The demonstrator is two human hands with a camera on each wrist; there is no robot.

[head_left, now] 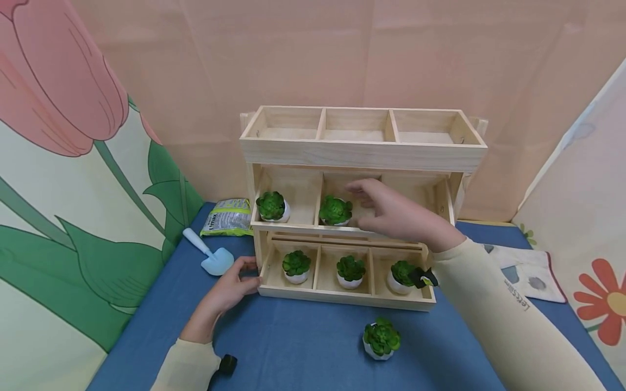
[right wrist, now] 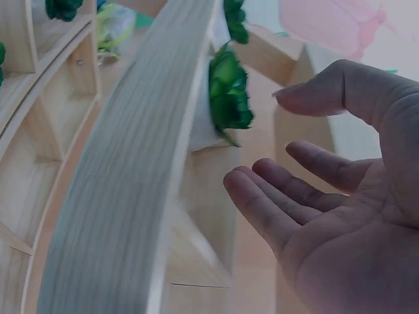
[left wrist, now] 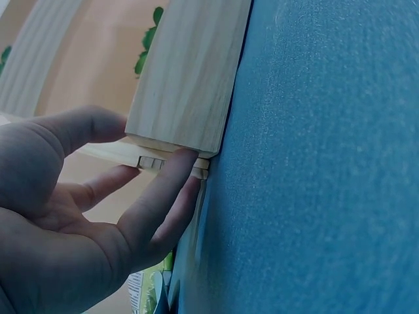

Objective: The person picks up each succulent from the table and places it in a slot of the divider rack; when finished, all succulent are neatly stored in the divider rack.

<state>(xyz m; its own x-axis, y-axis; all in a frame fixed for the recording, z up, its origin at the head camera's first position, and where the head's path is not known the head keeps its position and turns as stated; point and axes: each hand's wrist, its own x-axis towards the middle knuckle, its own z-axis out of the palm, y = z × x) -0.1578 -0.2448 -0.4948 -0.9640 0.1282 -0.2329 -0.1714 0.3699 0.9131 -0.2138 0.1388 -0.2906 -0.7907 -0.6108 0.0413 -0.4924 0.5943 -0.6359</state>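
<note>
My left hand (head_left: 233,283) touches the left end of the bottom tier of a wooden three-tier planter shelf (head_left: 342,297). In the left wrist view its thumb and fingertips rest against the end of the front board (left wrist: 190,85), spread apart. Over the middle tier, my right hand (head_left: 386,209) holds nothing, its fingers loosely bent. Just left of it a small green succulent (head_left: 335,210) in a white pot stands in the centre compartment. The right wrist view shows a gap between my fingers and the succulent (right wrist: 229,91). Another potted succulent (head_left: 271,206) stands in the left compartment.
Potted succulents (head_left: 296,264) occupy all three bottom compartments. One more potted succulent (head_left: 381,339) stands on the blue tablecloth (head_left: 303,347) in front. To the left lie a light-blue trowel (head_left: 215,259) and a plastic bag (head_left: 227,217); a patterned cloth (head_left: 530,271) lies at right.
</note>
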